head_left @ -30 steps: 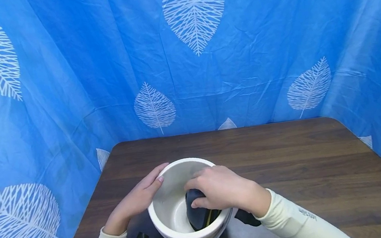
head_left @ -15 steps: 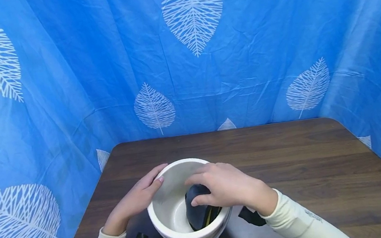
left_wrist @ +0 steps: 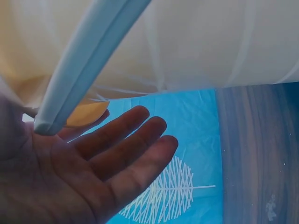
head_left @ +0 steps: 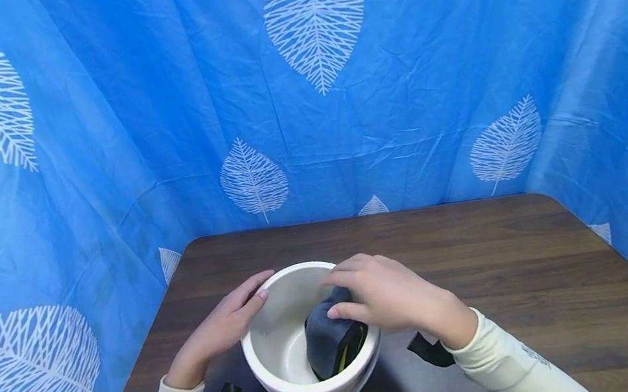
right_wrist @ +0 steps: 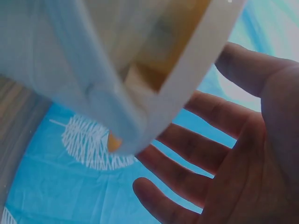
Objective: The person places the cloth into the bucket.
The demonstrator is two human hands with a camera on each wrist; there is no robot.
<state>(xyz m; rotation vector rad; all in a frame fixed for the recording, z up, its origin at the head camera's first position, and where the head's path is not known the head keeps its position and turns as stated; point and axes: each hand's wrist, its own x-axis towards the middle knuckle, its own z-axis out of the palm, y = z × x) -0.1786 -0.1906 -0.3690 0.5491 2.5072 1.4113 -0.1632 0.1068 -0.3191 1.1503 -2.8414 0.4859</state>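
A white round pot (head_left: 272, 372) with small feet stands at the front of the table. Inside, against its right wall, lies a dark grey, soft-looking item (head_left: 328, 338) with a thin yellow stripe; its kind does not show. My left hand (head_left: 225, 332) rests at the pot's left rim, thumb and forefinger against the edge. Its other fingers are extended below the pot wall in the left wrist view. Over the right rim hovers my right hand (head_left: 387, 289), thumb tip overlapping the dark item. In the right wrist view its fingers (right_wrist: 182, 147) are spread and loose around the rim.
The pot stands on a dark wood-grain table (head_left: 448, 251). A blue curtain (head_left: 411, 75) with white leaf prints encloses the back and both sides. Black straps (head_left: 432, 348) hang at both wrists. A pale bar (left_wrist: 88, 65) runs along the pot's outside.
My right hand has shifted right and slightly away from the dark item, its fingers coming out of the pot. More of the item's top now shows. The left hand stays at the rim.
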